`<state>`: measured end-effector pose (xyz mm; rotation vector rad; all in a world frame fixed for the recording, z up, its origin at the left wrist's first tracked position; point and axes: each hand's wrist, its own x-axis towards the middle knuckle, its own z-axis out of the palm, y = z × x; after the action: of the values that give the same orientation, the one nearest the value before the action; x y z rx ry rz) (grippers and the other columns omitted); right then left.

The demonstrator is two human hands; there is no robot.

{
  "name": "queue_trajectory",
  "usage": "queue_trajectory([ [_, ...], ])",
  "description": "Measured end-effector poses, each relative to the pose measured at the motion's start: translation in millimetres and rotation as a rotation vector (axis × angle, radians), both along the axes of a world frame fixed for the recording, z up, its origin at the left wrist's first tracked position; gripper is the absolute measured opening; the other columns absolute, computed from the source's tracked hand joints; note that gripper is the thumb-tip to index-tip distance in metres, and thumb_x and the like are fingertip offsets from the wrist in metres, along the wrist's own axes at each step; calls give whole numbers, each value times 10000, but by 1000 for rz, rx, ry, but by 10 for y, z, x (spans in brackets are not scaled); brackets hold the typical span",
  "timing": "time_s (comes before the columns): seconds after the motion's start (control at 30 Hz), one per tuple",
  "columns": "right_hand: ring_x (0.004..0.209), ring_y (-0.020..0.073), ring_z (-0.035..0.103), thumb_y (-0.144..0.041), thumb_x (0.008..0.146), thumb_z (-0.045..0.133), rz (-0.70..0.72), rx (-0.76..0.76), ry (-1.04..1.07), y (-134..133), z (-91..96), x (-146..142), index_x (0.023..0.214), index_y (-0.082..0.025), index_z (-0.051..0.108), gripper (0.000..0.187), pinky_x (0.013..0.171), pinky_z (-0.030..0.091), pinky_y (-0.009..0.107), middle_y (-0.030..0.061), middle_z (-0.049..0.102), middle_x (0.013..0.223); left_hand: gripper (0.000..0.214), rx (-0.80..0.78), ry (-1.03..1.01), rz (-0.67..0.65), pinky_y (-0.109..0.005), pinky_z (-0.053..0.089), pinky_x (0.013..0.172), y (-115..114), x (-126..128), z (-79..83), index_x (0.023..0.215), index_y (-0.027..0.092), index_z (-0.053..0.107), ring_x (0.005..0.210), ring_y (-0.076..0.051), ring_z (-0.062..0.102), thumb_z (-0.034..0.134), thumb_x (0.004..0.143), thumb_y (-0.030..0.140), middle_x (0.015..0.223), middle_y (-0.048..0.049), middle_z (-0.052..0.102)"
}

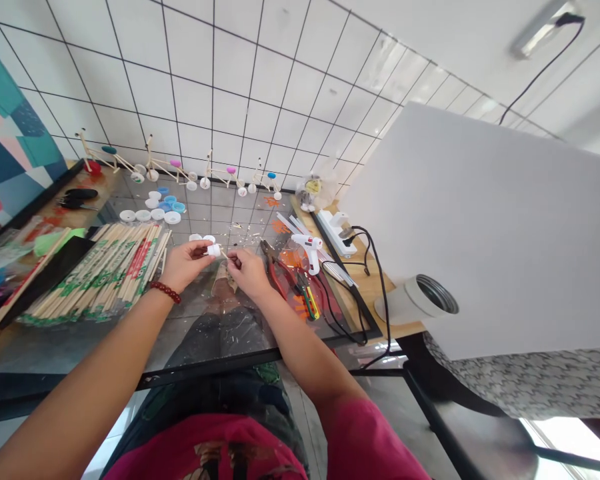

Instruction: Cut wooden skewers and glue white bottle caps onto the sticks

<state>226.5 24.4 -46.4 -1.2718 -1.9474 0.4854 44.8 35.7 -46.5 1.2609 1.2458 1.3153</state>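
Dark, reflective bench [260, 337], scattered with pale scraps. Along the tiled wall [190, 60] at the back: four small stick-built bicycles [231, 175] in a row, caps for wheels. Left of centre, loose blue caps [179, 207] and white caps [143, 215]; nearer me, a broad heap of wrapped wooden sticks [105, 277] beside my left wrist. To the right: pliers [277, 270] with red handles, just beside my right hand; then a utility knife [311, 303], a white glue gun [307, 248] and a power strip [333, 230] with black cables trailing from it.

Both forearms reach forward and converge, fingertips nearly meeting over the bench. Left hand [184, 262], red beaded bracelet [165, 291] at the wrist, pinches a white cap piece [213, 250] at its side. Right hand [249, 271], fingers curled, pinches a thin stick [224, 253].

Cap piece: short, rounded, held above the bench; stick end at its right side, contact too small to confirm.
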Motion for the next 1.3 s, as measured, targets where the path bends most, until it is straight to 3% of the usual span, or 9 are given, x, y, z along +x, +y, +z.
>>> queue_trajectory([
  [0.33,819,149,629,-100,828,589,-42,-26,-11,17,31,-1,958,-202,676,186,802,497,249,22,692,928,508,-23,7,25,-372,518,908,-31,21,49,976,167,778,902,-245,683,887,510,336,935,-79,758],
  [0.6,871,170,663,-128,864,596,-64,-43,-94,-18,70,-19,975,-199,681,157,817,500,258,46,710,958,280,33,313,135,-394,491,908,-90,25,187,864,205,790,909,-285,672,814,591,265,898,-75,762],
  [0.77,917,194,674,-149,872,599,-67,-45,-140,-35,90,-24,983,-199,690,152,835,501,279,51,726,965,309,57,425,110,-419,494,892,-78,-1,164,899,230,784,901,-315,679,796,602,314,924,-75,763],
  [1.0,929,189,673,-158,883,598,-80,-65,-159,-46,106,-23,1008,-205,695,165,844,494,272,50,731,1003,287,161,603,77,-440,455,1016,-65,0,145,884,247,780,1036,-333,664,722,615,328,992,-65,770],
  [1.3,932,188,671,-145,868,602,-84,-59,-180,-41,87,-25,1014,-198,682,176,848,507,279,57,708,1024,421,225,745,61,-470,470,1013,-30,5,51,993,214,745,1091,-340,653,694,648,451,1109,-107,749],
])
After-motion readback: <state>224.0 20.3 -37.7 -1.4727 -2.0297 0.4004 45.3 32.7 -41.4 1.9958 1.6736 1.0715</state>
